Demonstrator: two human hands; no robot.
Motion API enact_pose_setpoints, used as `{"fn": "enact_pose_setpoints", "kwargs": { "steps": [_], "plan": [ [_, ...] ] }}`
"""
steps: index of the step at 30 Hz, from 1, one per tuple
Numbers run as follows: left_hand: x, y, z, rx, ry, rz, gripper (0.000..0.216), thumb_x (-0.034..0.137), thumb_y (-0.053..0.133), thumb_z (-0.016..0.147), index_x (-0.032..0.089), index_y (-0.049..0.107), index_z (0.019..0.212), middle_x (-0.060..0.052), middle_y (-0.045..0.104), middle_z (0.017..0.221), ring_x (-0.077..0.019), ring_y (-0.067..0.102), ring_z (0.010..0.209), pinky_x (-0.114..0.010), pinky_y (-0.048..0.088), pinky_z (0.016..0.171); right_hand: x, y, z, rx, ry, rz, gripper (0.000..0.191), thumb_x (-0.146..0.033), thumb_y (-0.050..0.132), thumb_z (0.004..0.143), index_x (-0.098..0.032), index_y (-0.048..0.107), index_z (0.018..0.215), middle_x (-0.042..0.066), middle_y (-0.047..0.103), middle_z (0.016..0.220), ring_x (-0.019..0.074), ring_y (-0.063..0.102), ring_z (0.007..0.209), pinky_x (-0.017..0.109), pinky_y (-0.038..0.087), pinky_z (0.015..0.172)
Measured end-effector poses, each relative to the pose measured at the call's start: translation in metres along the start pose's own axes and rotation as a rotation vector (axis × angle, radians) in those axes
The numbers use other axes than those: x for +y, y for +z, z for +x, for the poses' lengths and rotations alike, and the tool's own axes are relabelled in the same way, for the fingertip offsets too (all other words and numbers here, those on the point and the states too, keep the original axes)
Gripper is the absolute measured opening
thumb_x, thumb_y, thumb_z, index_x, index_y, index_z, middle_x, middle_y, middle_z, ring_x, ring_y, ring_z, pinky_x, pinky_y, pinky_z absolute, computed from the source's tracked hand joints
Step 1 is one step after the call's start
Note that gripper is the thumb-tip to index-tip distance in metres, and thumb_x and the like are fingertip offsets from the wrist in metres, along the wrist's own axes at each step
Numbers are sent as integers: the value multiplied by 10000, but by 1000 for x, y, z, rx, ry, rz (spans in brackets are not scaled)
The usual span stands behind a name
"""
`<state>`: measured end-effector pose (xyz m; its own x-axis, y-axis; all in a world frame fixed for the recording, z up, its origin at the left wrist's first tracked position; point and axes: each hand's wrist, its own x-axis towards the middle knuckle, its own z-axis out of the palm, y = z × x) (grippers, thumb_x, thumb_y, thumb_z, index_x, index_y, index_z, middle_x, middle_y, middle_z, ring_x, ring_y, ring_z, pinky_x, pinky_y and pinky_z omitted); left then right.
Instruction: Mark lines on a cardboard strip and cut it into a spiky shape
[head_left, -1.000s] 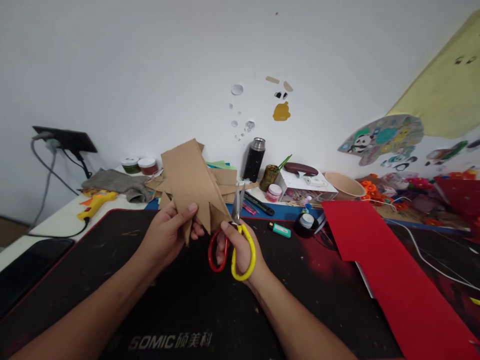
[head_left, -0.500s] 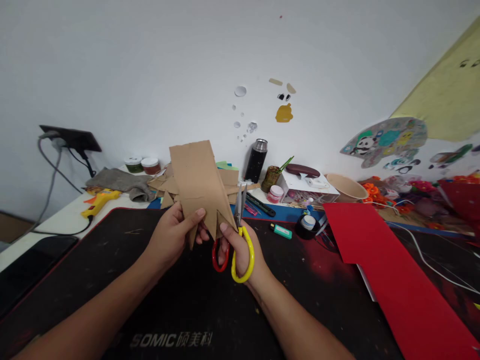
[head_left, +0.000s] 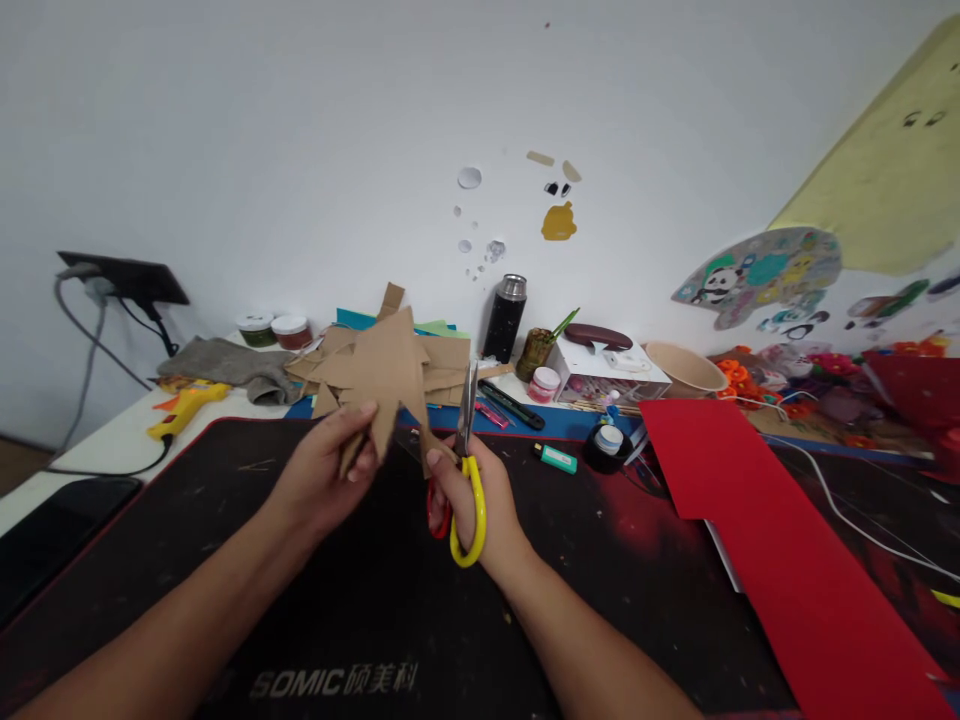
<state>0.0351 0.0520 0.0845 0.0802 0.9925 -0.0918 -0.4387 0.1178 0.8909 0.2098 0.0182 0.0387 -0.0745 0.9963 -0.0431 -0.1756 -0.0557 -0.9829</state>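
Note:
My left hand (head_left: pixel 334 465) is closed on a piece of brown cardboard (head_left: pixel 390 365) with pointed, notched edges. The thumb lies in front of its lower part, and the fingers curl behind. A pair of scissors (head_left: pixel 478 515) with one yellow and one red handle is in my right hand (head_left: pixel 491 495). Its blades point upward to the right of the cardboard, nearly together. Under my right thumb, a narrow lower end of the cardboard is pinched. Part of the red handle is hidden by the fingers.
Cardboard scraps (head_left: pixel 446 355) are heaped behind the held piece. A black flask (head_left: pixel 504 322), a pink-lidded jar (head_left: pixel 544 384) and a green lighter-like object (head_left: pixel 556 459) lie beyond my right hand. Red card (head_left: pixel 739 510) covers the right side; a yellow glue gun (head_left: pixel 187 407) rests at left.
The cardboard has turned and tilted, so its broad rectangular face is replaced by a pointed outline. My left hand has shifted left, away from the scissors. The camera view has moved slightly.

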Motion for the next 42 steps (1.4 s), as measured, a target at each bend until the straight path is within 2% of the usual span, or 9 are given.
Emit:
{"fn": "enact_pose_setpoints", "kwargs": {
  "steps": [3,7,11,18,25,27,34,38,42],
  "plan": [
    [10,-7,5,72,126,-38,283,307,922,749,194,668,698,54,532,510,-52,402,416,-140,343,376,5,-5,5,17,18,43,493,-670,801,852,-268,520,907,-127,516,428,136,486,290,197,363,317],
    [13,-10,7,141,174,-4,284,298,930,725,197,664,729,31,608,591,-79,513,454,-160,386,394,4,-8,5,-40,-3,14,475,-661,772,897,-250,534,870,-99,550,459,138,549,338,196,406,355],
    [6,-7,6,107,188,58,360,382,965,726,196,658,747,17,653,609,-105,576,447,-185,411,394,7,-5,2,-131,23,-39,476,-677,751,912,-247,546,903,-93,571,464,142,552,344,201,428,368],
    [1,-6,4,75,188,81,418,427,984,717,183,661,817,3,703,613,-122,619,436,-180,426,384,10,-3,0,-162,83,-86,489,-669,787,881,-247,546,940,-115,576,512,128,545,343,195,430,351],
    [3,-3,2,62,181,133,479,480,1000,701,194,632,811,5,705,610,-131,621,432,-191,444,383,12,-2,-2,-338,217,-113,531,-692,828,849,-223,623,989,-101,602,522,118,540,331,179,417,329],
    [2,-3,2,67,179,149,490,493,1000,703,197,630,828,5,707,609,-134,622,430,-192,443,382,11,-3,-2,-314,206,-113,549,-707,823,853,-213,647,1017,-95,610,528,116,543,335,175,412,333],
    [-3,-2,0,43,159,206,536,559,1010,706,195,636,830,-3,705,572,-143,632,435,-192,460,393,-4,-10,4,-89,70,34,580,-740,822,848,-212,629,990,-79,615,522,138,551,353,207,435,350],
    [-11,2,-1,-21,-1,131,604,582,1065,612,170,668,805,-8,719,610,-135,644,460,-188,475,403,-6,-8,4,-85,75,133,610,-767,859,800,-211,613,839,-57,602,512,132,543,353,212,424,343],
    [-20,6,-3,-75,-117,73,611,559,1098,568,145,700,774,-12,707,610,-117,633,475,-179,490,423,-2,-7,5,-91,106,225,678,-814,899,727,-199,628,819,-54,604,524,125,532,341,215,415,325]
  ]
}}
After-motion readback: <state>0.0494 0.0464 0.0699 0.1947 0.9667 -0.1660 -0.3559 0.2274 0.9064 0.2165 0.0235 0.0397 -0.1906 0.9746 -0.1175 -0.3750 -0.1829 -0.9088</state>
